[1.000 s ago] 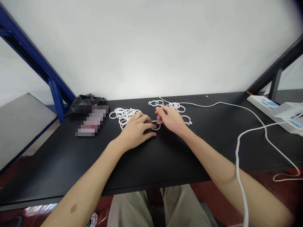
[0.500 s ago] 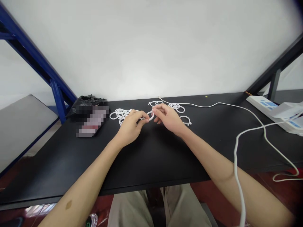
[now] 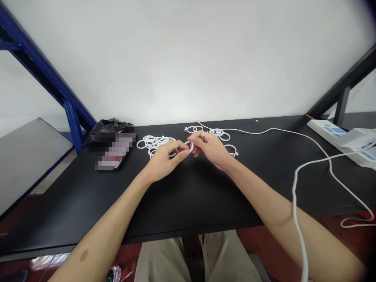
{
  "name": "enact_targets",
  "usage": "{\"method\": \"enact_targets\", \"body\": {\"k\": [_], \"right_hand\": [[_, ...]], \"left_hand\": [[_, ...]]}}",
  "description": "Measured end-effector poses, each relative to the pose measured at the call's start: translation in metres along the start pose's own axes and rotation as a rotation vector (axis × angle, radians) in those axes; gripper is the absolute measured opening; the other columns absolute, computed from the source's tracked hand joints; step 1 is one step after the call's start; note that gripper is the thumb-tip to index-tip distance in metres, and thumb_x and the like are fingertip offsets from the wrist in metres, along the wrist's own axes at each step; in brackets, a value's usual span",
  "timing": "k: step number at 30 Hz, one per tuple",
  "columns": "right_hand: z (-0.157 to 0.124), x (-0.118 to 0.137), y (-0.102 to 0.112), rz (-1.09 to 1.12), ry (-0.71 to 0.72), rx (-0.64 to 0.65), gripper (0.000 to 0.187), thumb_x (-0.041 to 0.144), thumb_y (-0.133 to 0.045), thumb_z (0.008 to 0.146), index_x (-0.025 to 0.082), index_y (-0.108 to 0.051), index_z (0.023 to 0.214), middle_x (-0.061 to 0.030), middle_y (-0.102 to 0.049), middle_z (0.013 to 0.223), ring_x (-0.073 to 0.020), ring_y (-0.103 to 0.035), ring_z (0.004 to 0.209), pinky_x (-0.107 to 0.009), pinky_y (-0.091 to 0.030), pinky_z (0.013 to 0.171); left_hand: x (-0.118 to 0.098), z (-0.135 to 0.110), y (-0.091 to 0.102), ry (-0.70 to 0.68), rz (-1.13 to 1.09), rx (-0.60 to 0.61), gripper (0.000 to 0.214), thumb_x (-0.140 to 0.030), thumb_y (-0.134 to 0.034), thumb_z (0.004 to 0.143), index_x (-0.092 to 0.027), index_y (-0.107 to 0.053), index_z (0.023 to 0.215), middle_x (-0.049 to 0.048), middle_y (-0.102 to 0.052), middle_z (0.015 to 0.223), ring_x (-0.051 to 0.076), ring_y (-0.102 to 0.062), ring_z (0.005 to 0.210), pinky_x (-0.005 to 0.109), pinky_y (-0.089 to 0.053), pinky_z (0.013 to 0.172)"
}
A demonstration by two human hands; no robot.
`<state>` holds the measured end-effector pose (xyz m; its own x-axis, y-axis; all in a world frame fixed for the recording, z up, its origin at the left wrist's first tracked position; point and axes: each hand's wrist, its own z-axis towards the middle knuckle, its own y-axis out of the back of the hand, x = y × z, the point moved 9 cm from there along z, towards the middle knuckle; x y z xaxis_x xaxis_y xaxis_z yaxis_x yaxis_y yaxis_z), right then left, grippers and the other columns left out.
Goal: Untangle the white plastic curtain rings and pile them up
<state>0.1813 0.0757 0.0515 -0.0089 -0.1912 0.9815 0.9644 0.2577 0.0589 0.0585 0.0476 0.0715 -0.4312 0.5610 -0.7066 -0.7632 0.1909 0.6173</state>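
Note:
My left hand (image 3: 166, 158) and my right hand (image 3: 210, 147) meet above the black table (image 3: 205, 188), both pinching one small white ring (image 3: 190, 147) between their fingertips. The ring is lifted off the tabletop. Just behind my left hand lies a heap of several loose white rings (image 3: 154, 141). Behind and to the right of my right hand lie more white rings (image 3: 219, 133), some joined together, with one ring (image 3: 232, 149) lying nearer.
A blurred flat object (image 3: 114, 150) and a black plastic bag (image 3: 107, 126) lie at the back left. A white cable (image 3: 296, 172) runs across the table's right side and over the front edge. White power strips (image 3: 340, 139) sit far right. A blue frame post (image 3: 72, 123) stands left.
A second ago the ring lay on the table under my fingertips. Both hands have since lifted it and now hold it together a little above the tabletop.

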Motion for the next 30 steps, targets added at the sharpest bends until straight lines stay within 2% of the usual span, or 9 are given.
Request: {"method": "enact_targets", "body": {"k": [5, 9, 11, 14, 18, 20, 23, 26, 30], "right_hand": [[-0.001, 0.000, -0.003, -0.082, 0.023, -0.035, 0.030, 0.046, -0.066, 0.083, 0.018, -0.059, 0.079, 0.0044, -0.058, 0.062, -0.0087, -0.055, 0.055, -0.023, -0.049, 0.057], [-0.002, 0.000, -0.004, -0.218, 0.022, -0.068, 0.028, 0.047, -0.057, 0.089, 0.019, -0.061, 0.090, 0.0023, -0.062, 0.069, -0.0106, -0.057, 0.058, -0.025, -0.050, 0.061], [-0.003, 0.003, 0.006, -0.444, 0.030, -0.147, 0.030, 0.048, -0.051, 0.092, 0.021, -0.062, 0.097, 0.0001, -0.065, 0.076, -0.0131, -0.060, 0.065, -0.028, -0.050, 0.067], [-0.006, 0.009, 0.033, -0.900, -0.008, -0.362, 0.033, 0.046, -0.049, 0.092, 0.020, -0.063, 0.108, -0.0078, -0.066, 0.096, -0.0213, -0.063, 0.087, -0.035, -0.048, 0.079], [-0.010, 0.007, 0.065, -1.272, -0.113, -0.543, 0.051, 0.045, -0.058, 0.086, 0.012, -0.057, 0.125, -0.0229, -0.049, 0.131, -0.0377, -0.050, 0.117, -0.047, -0.042, 0.092], [-0.009, -0.002, 0.073, -1.315, -0.189, -0.532, 0.056, 0.047, -0.058, 0.086, 0.011, -0.054, 0.130, -0.0246, -0.045, 0.138, -0.0414, -0.045, 0.122, -0.051, -0.038, 0.095], [-0.005, -0.015, 0.068, -1.322, -0.236, -0.411, 0.052, 0.041, -0.055, 0.089, 0.013, -0.052, 0.132, -0.0227, -0.051, 0.134, -0.0393, -0.048, 0.118, -0.050, -0.041, 0.093], [-0.001, -0.016, 0.053, -1.325, -0.130, -0.314, 0.039, 0.030, -0.055, 0.090, 0.015, -0.056, 0.127, -0.0174, -0.061, 0.122, -0.0333, -0.052, 0.109, -0.043, -0.043, 0.088], [0.002, -0.013, 0.040, -1.286, -0.022, -0.261, 0.024, 0.022, -0.053, 0.091, 0.017, -0.063, 0.111, -0.0106, -0.068, 0.106, -0.0279, -0.054, 0.098, -0.038, -0.044, 0.084]], "left_hand": [[-0.003, -0.002, -0.006, -0.028, 0.119, 0.008, 0.018, -0.038, -0.056, 0.091, -0.023, -0.065, 0.086, -0.0001, -0.066, 0.085, 0.018, -0.055, 0.084, 0.031, -0.044, 0.078], [-0.004, -0.001, -0.007, -0.110, 0.287, -0.018, 0.020, -0.033, -0.052, 0.093, -0.022, -0.064, 0.082, 0.0012, -0.063, 0.078, 0.018, -0.051, 0.082, 0.032, -0.043, 0.077], [-0.001, 0.000, -0.002, -0.121, 0.424, -0.073, 0.022, -0.031, -0.049, 0.095, -0.021, -0.064, 0.082, 0.0029, -0.063, 0.079, 0.020, -0.050, 0.083, 0.033, -0.043, 0.077], [0.008, 0.000, 0.010, -0.076, 0.678, -0.175, 0.023, -0.031, -0.048, 0.095, -0.021, -0.066, 0.084, 0.0064, -0.067, 0.085, 0.025, -0.049, 0.087, 0.040, -0.042, 0.079], [0.019, -0.003, 0.022, 0.027, 0.876, -0.240, 0.023, -0.033, -0.051, 0.092, -0.021, -0.070, 0.090, 0.0099, -0.068, 0.091, 0.031, -0.050, 0.094, 0.046, -0.040, 0.081], [0.021, -0.004, 0.022, 0.043, 0.890, -0.238, 0.023, -0.036, -0.054, 0.090, -0.020, -0.070, 0.095, 0.0106, -0.067, 0.095, 0.032, -0.049, 0.097, 0.047, -0.039, 0.084], [0.019, -0.004, 0.014, 0.012, 0.861, -0.198, 0.027, -0.041, -0.059, 0.087, -0.021, -0.068, 0.103, 0.0102, -0.066, 0.103, 0.032, -0.048, 0.101, 0.049, -0.037, 0.090], [0.017, -0.003, 0.007, -0.009, 0.819, -0.168, 0.028, -0.042, -0.059, 0.087, -0.023, -0.067, 0.104, 0.0098, -0.065, 0.106, 0.032, -0.048, 0.103, 0.049, -0.036, 0.092], [0.016, -0.002, 0.006, -0.012, 0.776, -0.165, 0.022, -0.037, -0.056, 0.090, -0.022, -0.067, 0.101, 0.0093, -0.066, 0.104, 0.031, -0.049, 0.104, 0.049, -0.036, 0.092]]}}
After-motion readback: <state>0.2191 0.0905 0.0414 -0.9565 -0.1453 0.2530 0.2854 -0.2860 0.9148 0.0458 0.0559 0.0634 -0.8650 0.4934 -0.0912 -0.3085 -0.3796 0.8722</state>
